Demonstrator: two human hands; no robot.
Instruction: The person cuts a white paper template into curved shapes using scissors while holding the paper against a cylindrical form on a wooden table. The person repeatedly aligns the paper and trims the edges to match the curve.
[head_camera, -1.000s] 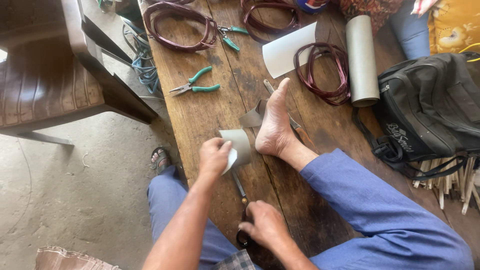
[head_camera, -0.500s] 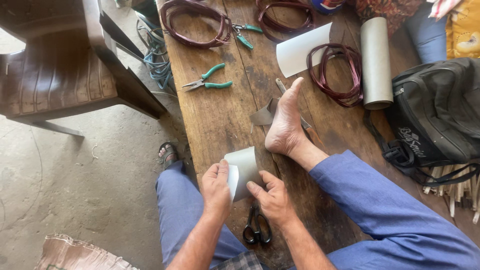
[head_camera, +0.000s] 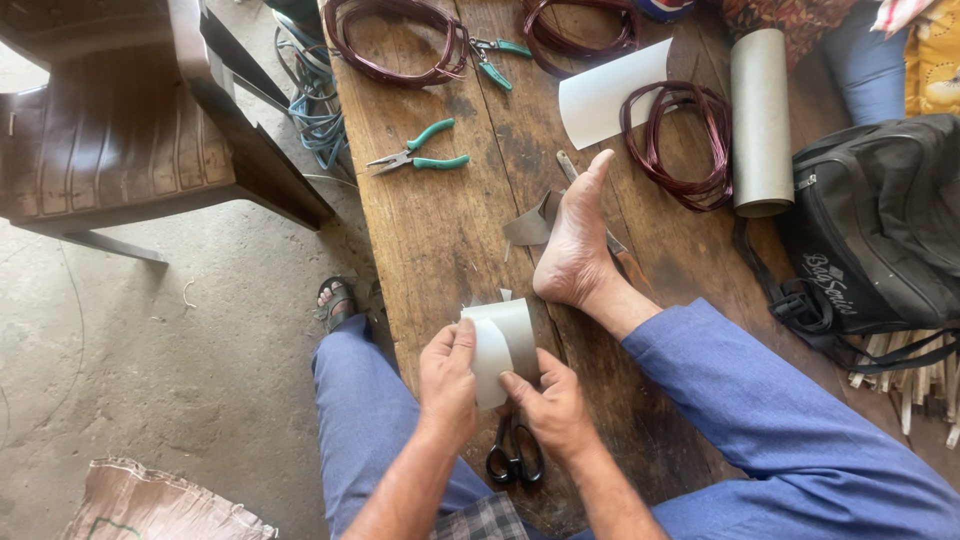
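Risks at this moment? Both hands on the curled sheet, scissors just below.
1. The curled grey sheet is pinched only at its edges by the left hand and right hand; it may spring open or crease.
2. The black scissors lie near the wooden bench's edge, right under the wrists; a nudge might drop them.
3. The bare foot rests on a tool and a grey scrap, which may slip.

Our single head-worn camera looks steeply down on the bench from close above, its near end nearest, its far end at top.
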